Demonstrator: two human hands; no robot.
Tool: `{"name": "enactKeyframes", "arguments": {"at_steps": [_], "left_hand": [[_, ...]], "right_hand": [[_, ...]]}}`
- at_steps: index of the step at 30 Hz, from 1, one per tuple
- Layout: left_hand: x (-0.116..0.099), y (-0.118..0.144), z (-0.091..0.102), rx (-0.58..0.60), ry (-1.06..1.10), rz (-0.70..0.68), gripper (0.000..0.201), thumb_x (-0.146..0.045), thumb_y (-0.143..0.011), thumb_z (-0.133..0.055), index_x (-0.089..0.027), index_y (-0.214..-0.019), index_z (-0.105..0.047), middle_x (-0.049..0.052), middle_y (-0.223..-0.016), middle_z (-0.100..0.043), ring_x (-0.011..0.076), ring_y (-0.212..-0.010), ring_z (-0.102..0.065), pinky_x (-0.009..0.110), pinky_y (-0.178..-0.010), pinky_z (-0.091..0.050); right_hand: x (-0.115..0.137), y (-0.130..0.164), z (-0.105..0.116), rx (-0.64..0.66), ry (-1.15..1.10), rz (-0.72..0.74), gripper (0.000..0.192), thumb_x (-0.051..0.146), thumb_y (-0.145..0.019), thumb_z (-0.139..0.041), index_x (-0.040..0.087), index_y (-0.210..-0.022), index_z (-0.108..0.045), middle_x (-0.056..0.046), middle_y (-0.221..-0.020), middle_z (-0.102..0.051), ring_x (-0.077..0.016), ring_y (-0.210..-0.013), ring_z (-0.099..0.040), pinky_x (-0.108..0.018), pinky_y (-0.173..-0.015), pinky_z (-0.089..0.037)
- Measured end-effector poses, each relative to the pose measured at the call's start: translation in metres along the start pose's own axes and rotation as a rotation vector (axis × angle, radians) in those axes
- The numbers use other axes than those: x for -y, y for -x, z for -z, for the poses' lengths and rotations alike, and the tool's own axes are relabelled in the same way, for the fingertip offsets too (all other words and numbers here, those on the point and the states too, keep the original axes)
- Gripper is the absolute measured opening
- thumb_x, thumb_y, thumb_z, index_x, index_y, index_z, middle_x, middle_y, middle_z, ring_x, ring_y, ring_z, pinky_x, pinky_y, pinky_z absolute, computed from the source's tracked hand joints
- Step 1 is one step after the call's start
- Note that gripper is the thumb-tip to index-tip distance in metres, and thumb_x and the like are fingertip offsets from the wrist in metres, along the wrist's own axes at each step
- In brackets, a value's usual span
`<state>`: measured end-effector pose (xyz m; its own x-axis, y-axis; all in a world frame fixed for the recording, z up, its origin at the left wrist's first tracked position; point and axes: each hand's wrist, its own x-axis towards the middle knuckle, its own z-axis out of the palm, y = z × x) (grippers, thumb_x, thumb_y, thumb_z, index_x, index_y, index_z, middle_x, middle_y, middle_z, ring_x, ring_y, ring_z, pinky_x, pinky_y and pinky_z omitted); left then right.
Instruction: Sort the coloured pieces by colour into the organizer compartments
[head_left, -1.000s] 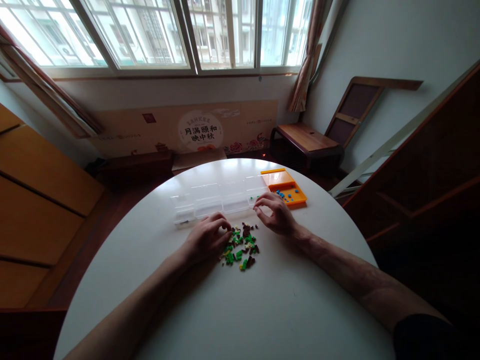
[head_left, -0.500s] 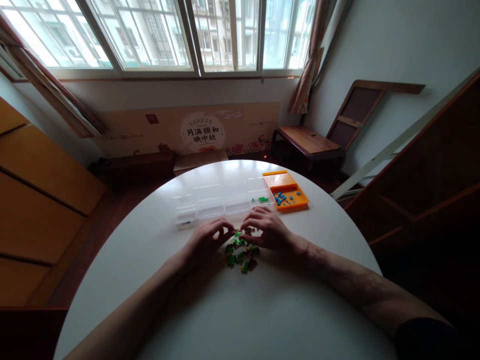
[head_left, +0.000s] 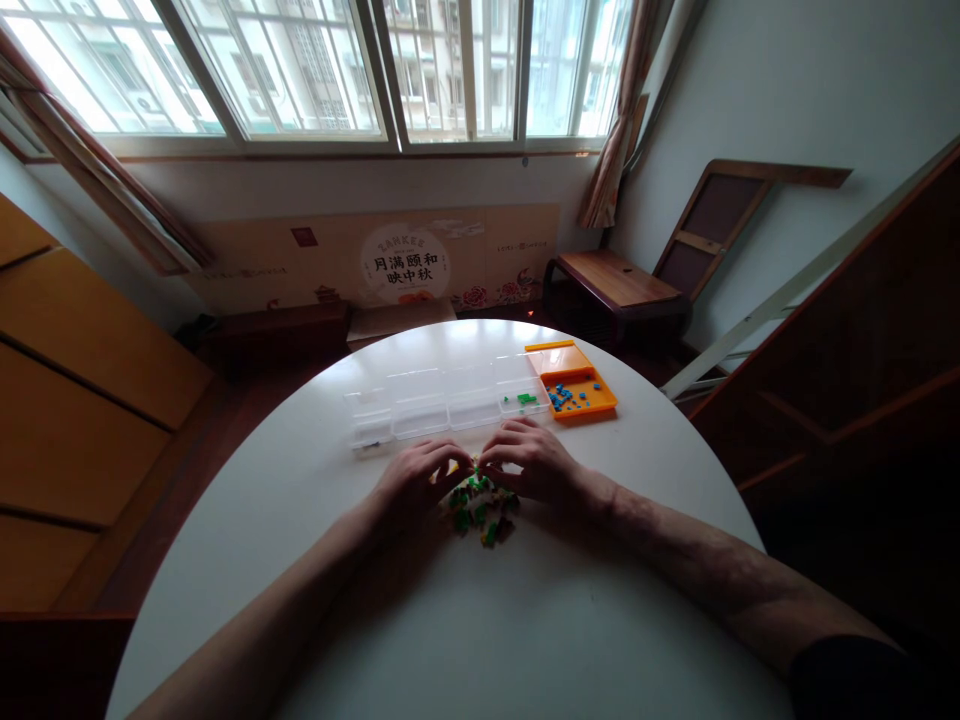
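Observation:
A loose pile of small toy building bricks (head_left: 480,515), green, yellow and brown, lies on the white round table (head_left: 480,630). At its far edge my left hand (head_left: 420,475) and my right hand (head_left: 534,460) meet, fingertips nearly touching. Both are closed in a pinch around a small green brick (head_left: 477,470), which the fingers partly cover. Just beyond the hands stands a clear plastic box (head_left: 420,422) with compartments; its right compartment holds a few green bricks (head_left: 527,398). Touching that end is an orange tray (head_left: 600,410) with several small blue bricks (head_left: 561,397) in it.
The clear box's lids stand up along its far side. A wooden chair (head_left: 622,280) is behind the table at the right, below the window. An orange-brown cabinet (head_left: 82,400) stands at the left, and a dark wooden panel (head_left: 847,400) leans at the right.
My right hand has come slightly down and left, and its fingertips have closed in toward my left hand's at the green brick. The box and tray have stayed put.

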<state>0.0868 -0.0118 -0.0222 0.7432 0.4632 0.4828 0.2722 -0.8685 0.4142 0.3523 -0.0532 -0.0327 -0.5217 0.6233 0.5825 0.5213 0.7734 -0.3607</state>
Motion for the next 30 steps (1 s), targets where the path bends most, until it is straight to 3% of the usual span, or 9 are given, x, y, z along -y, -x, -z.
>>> {"name": "enactKeyframes", "arguments": {"at_steps": [6, 9, 12, 16, 20, 30], "left_hand": [[0.002, 0.000, 0.000, -0.010, -0.078, -0.059, 0.013, -0.027, -0.112, -0.065, -0.022, -0.105, -0.074, 0.004, -0.098, -0.082, 0.0167, -0.085, -0.075, 0.029, -0.081, -0.054], [0.003, 0.002, -0.001, -0.071, -0.130, -0.036, 0.011, -0.027, -0.112, -0.066, -0.022, -0.105, -0.074, 0.003, -0.098, -0.081, 0.0169, -0.085, -0.074, 0.029, -0.082, -0.053], [0.002, 0.003, -0.003, -0.115, -0.162, 0.039, 0.013, -0.024, -0.111, -0.063, -0.022, -0.103, -0.073, 0.003, -0.096, -0.079, 0.0158, -0.080, -0.071, 0.029, -0.078, -0.051], [0.000, 0.003, -0.004, -0.061, -0.203, 0.072, 0.014, -0.024, -0.108, -0.064, -0.022, -0.100, -0.075, 0.003, -0.095, -0.079, 0.0160, -0.078, -0.069, 0.030, -0.078, -0.052], [0.000, 0.005, -0.004, -0.004, -0.222, 0.025, 0.011, -0.028, -0.103, -0.069, -0.024, -0.099, -0.078, 0.004, -0.100, -0.080, 0.0189, -0.085, -0.073, 0.033, -0.081, -0.054], [-0.001, 0.006, 0.001, 0.032, -0.145, 0.059, 0.010, -0.025, -0.100, -0.072, -0.025, -0.096, -0.081, 0.003, -0.099, -0.080, 0.0168, -0.079, -0.070, 0.032, -0.080, -0.053]], "right_hand": [[0.000, -0.002, -0.001, -0.033, 0.004, 0.033, 0.007, 0.028, -0.105, -0.074, 0.028, -0.099, -0.078, -0.001, -0.099, -0.084, -0.0209, -0.090, -0.071, -0.040, -0.095, -0.054], [-0.003, -0.001, 0.003, -0.109, 0.051, 0.021, 0.007, 0.026, -0.103, -0.076, 0.028, -0.096, -0.077, 0.000, -0.096, -0.083, -0.0214, -0.089, -0.070, -0.042, -0.100, -0.053], [-0.016, 0.004, 0.011, -0.279, 0.152, -0.102, 0.009, 0.025, -0.103, -0.076, 0.029, -0.095, -0.078, -0.001, -0.096, -0.082, -0.0241, -0.094, -0.070, -0.045, -0.105, -0.052], [-0.039, 0.013, 0.022, -0.442, 0.280, -0.307, 0.011, 0.028, -0.101, -0.079, 0.027, -0.090, -0.076, -0.003, -0.091, -0.080, -0.0283, -0.095, -0.068, -0.050, -0.105, -0.050], [-0.049, 0.016, 0.022, -0.432, 0.323, -0.377, 0.026, 0.034, -0.099, -0.082, 0.026, -0.078, -0.068, -0.003, -0.082, -0.073, -0.0300, -0.094, -0.066, -0.051, -0.102, -0.049], [-0.032, 0.012, 0.010, -0.334, 0.239, -0.312, 0.028, 0.033, -0.103, -0.074, 0.026, -0.078, -0.064, -0.004, -0.083, -0.073, -0.0277, -0.095, -0.066, -0.047, -0.101, -0.051]]}}
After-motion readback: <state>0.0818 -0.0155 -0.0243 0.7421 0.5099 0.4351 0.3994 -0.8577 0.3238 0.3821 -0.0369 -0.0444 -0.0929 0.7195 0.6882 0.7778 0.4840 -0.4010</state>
